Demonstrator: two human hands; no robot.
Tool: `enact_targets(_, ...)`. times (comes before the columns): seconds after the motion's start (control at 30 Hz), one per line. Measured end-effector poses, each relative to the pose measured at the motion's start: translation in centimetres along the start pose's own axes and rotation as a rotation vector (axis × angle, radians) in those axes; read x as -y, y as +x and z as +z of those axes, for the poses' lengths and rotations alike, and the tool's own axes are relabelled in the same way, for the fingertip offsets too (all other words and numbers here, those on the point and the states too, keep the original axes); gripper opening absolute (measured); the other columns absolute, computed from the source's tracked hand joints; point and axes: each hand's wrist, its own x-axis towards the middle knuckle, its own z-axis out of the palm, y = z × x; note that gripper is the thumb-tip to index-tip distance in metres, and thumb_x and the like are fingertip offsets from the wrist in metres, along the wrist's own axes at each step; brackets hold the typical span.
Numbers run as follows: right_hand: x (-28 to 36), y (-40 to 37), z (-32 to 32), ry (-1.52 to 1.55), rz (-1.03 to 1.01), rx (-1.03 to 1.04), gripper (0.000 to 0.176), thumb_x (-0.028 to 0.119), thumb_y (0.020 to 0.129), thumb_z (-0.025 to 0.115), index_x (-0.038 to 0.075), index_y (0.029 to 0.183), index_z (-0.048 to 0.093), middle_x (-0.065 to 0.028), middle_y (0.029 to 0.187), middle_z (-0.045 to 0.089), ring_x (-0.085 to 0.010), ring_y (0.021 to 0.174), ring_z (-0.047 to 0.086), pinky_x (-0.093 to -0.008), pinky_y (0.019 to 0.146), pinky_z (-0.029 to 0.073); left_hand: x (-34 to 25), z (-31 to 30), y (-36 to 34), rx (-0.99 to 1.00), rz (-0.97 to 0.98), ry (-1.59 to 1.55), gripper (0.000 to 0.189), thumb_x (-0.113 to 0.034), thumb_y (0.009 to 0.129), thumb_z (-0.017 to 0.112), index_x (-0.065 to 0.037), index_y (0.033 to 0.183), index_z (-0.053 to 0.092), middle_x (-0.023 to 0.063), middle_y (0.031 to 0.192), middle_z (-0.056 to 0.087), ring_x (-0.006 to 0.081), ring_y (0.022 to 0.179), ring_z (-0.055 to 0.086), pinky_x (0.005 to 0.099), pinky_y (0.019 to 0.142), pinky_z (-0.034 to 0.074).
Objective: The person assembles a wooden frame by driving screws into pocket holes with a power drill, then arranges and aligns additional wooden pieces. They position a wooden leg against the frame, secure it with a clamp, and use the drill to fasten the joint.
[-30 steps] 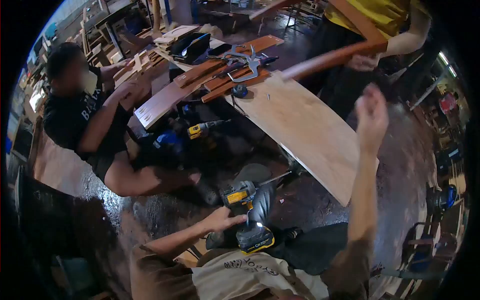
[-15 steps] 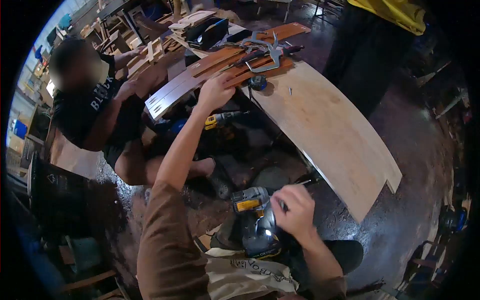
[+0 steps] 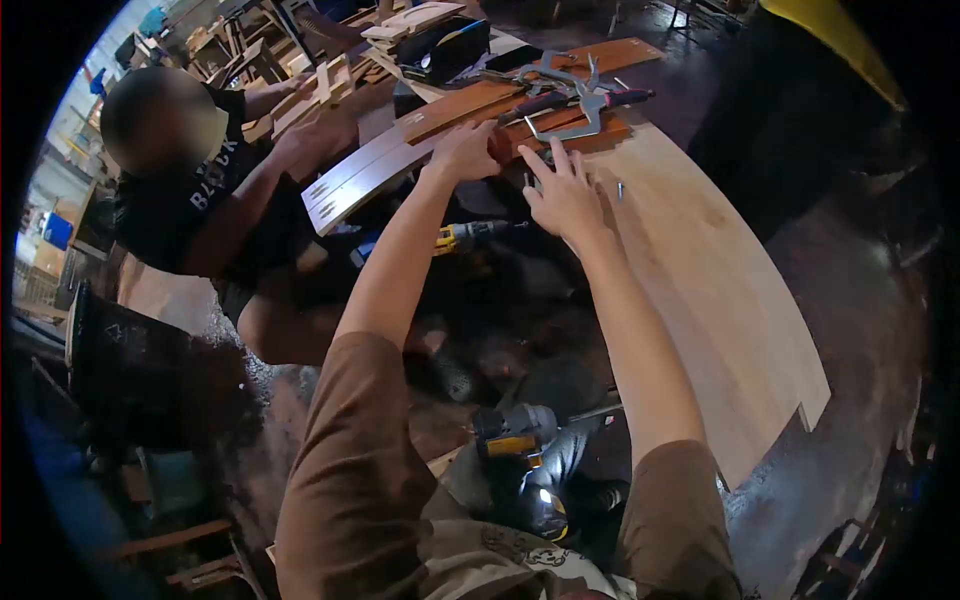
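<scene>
My left hand rests at the edge of the reddish-brown wooden boards, its fingers curled at the board end; what they hold, if anything, is hidden. Close beside it, my right hand reaches over the near end of the pale wooden panel with its fingers spread. Metal clamps lie on the boards just beyond both hands. A small screw or bit is on the panel, right of my right hand. A yellow drill stands upright low in the view, near my lap.
Another person in a black shirt sits at the left, holding wooden pieces. A second yellow drill lies below the boards. Someone in dark clothing and yellow stands at the upper right. A black bag sits behind the boards.
My right hand has left the drill near my lap and moved up to the boards. My left hand has shifted slightly right. The view has shifted a little.
</scene>
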Motion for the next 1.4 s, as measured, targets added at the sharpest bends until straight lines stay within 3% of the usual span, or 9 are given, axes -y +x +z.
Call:
enact_targets(0.03, -0.2, 0.7, 1.2, -0.091, 0.035, 0.05, 0.06, 0.027, 0.093, 0.06, 0.031, 0.15, 0.041, -0.0143, 0.16, 0.03, -0.0413, 0.142, 0.035, -0.0514, 0.11, 0.04, -0.1, 0.2, 0.0, 0.01, 0.009, -0.015, 0.092, -0.045, 0.062, 0.077, -0.004, 0.14, 0.051, 0.0223, 0.133, 0.058, 0.0404, 0.124, 0.055, 0.044, 0.105, 0.046)
enact_targets(0.2, -1.4, 1.1, 2.6, 0.062, 0.125, -0.073, 0.044, 0.019, 0.091, 0.063, 0.022, 0.135, 0.056, -0.0157, 0.144, 0.047, -0.0442, 0.114, 0.06, -0.0507, 0.094, 0.051, -0.4, 0.9, 0.0, -0.026, 0.018, -0.026, 0.09, -0.047, 0.059, 0.078, 0.0, 0.133, 0.057, 0.0261, 0.128, 0.06, 0.0411, 0.118, 0.059, 0.0438, 0.101, 0.048)
enact_targets(0.33, -2.9, 0.7, 2.8, 0.053, 0.18, -0.146, 0.048, 0.017, 0.091, 0.064, 0.02, 0.138, 0.055, -0.0176, 0.146, 0.045, -0.0421, 0.119, 0.057, -0.0492, 0.097, 0.049, -2.5, 0.2, -0.9, 0.135, -0.064, -0.126, 0.086, -0.05, 0.059, 0.078, 0.0, 0.127, 0.062, 0.0292, 0.123, 0.061, 0.0418, 0.113, 0.062, 0.044, 0.098, 0.05)
enact_targets(0.57, -3.2, -0.7, 2.3, -0.022, 0.23, -0.161, 0.054, 0.016, 0.091, 0.063, 0.02, 0.143, 0.05, -0.0158, 0.149, 0.044, -0.0393, 0.131, 0.047, -0.0483, 0.103, 0.045, -4.9, 0.8, -2.0, 0.099, -0.074, -0.141, 0.083, -0.053, 0.06, 0.077, 0.003, 0.119, 0.061, 0.0286, 0.115, 0.066, 0.042, 0.108, 0.063, 0.0439, 0.092, 0.05)
enact_targets(0.63, -3.0, -1.4, 2.1, -0.016, 0.173, -0.342, 0.052, 0.011, 0.088, 0.065, 0.012, 0.138, 0.053, -0.0213, 0.144, 0.046, -0.0439, 0.123, 0.052, -0.0494, 0.103, 0.045, -5.3, 1.0, -2.1, 0.131, -0.102, -0.207, 0.083, -0.052, 0.062, 0.077, 0.004, 0.12, 0.059, 0.0266, 0.111, 0.067, 0.0394, 0.106, 0.065, 0.0417, 0.091, 0.05)
enact_targets(0.87, -3.1, -3.2, 1.6, -0.058, 0.249, -0.353, 0.062, 0.017, 0.081, 0.07, 0.012, 0.139, 0.05, -0.0201, 0.146, 0.045, -0.0431, 0.126, 0.05, -0.0528, 0.104, 0.041, -7.2, -0.3, -2.8, 0.268, -0.072, -0.624, 0.071, -0.042, 0.069, 0.079, 0.003, 0.121, 0.058, 0.0144, 0.096, 0.068, 0.0261, 0.091, 0.066, 0.0348, 0.08, 0.052)
enact_targets(0.93, -3.2, -3.5, 1.3, -0.081, 0.297, -0.35, 0.065, 0.019, 0.08, 0.07, 0.012, 0.141, 0.049, -0.0197, 0.148, 0.043, -0.0427, 0.128, 0.048, -0.0537, 0.105, 0.04, -7.4, -0.5, -3.0, 0.443, -0.303, -0.949, 0.058, -0.034, 0.077, 0.074, 0.0, 0.121, 0.058, 0.0098, 0.094, 0.067, 0.0178, 0.08, 0.064, 0.0313, 0.069, 0.051)
enact_targets(1.03, -4.2, -3.7, 1.5, 0.037, 0.307, -0.253, 0.07, 0.023, 0.079, 0.071, 0.013, 0.144, 0.047, -0.0196, 0.152, 0.04, -0.041, 0.132, 0.046, -0.0551, 0.108, 0.037, -7.9, 0.6, -3.3, 0.45, -0.332, -1.063, 0.046, -0.026, 0.083, 0.068, -0.002, 0.121, 0.059, 0.0074, 0.092, 0.067, 0.0139, 0.072, 0.062, 0.0292, 0.063, 0.049)
enact_targets(1.4, -4.4, -4.2, 1.4, 0.095, 0.281, -0.269, 0.07, 0.017, 0.08, 0.074, 0.014, 0.145, 0.048, -0.0216, 0.153, 0.038, -0.0425, 0.13, 0.048, -0.0487, 0.106, 0.04, -9.4, -0.4, -2.4, 0.538, -0.296, -1.008, 0.047, -0.028, 0.088, 0.071, -0.001, 0.124, 0.057, 0.0061, 0.093, 0.068, 0.0153, 0.073, 0.064, 0.0274, 0.061, 0.051)
